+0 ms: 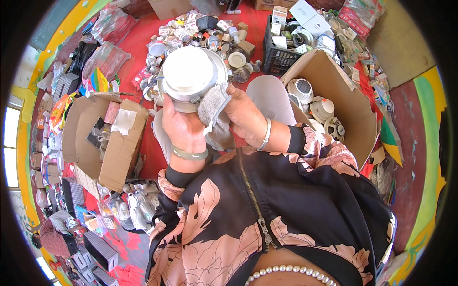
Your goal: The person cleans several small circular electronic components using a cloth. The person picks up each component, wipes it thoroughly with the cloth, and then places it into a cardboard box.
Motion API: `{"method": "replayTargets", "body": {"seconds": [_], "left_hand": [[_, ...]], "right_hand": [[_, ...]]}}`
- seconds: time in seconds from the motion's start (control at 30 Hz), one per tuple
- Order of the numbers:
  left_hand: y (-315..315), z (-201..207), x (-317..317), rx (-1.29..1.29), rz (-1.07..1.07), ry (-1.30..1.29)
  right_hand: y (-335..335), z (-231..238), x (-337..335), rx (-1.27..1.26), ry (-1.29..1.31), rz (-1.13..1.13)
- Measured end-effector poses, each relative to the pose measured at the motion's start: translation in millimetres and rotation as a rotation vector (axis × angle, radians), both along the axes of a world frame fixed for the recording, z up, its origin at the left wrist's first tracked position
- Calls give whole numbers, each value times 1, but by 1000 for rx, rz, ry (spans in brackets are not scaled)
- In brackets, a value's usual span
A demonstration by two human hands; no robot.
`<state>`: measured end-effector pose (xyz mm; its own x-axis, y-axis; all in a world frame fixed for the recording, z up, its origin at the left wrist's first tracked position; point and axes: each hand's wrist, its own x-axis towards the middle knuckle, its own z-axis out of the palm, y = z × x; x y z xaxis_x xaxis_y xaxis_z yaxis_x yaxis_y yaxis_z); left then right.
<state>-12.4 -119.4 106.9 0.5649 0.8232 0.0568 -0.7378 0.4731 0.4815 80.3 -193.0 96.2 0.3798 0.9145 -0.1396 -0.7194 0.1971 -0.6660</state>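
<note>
Up in front of my lap is a white round downlight [188, 71] with a wide silvery rim. My left hand [183, 126] is closed on its lower edge, thumb up along the side. My right hand [245, 114] pinches a grey cloth [212, 106], which lies against the lamp's lower right rim. The cloth's loose end hangs between my wrists. Part of my left fingers is hidden behind the lamp.
Beyond my hands, a heap of lamps and small boxes [237, 59] covers the red floor covering. A cardboard box with round lamps [322, 108] stands right, a black crate [276, 57] behind it. An open cardboard box [126, 148] sits left. Another person [57, 233] is far lower left.
</note>
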Motion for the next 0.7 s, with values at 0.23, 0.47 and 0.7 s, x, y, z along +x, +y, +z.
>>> {"method": "replayTargets", "body": {"seconds": [0.23, 0.47, 0.7], "left_hand": [[4, 2, -10, 26, 24, -79], [6, -10, -33, 66, -92, -106], [-3, -15, -51, 152, -174, 48]], "right_hand": [[-4, -1, 12, 106, -192, -47], [-14, 5, 33, 233, -300, -76], [-19, 13, 66, 200, -466, 61]]}}
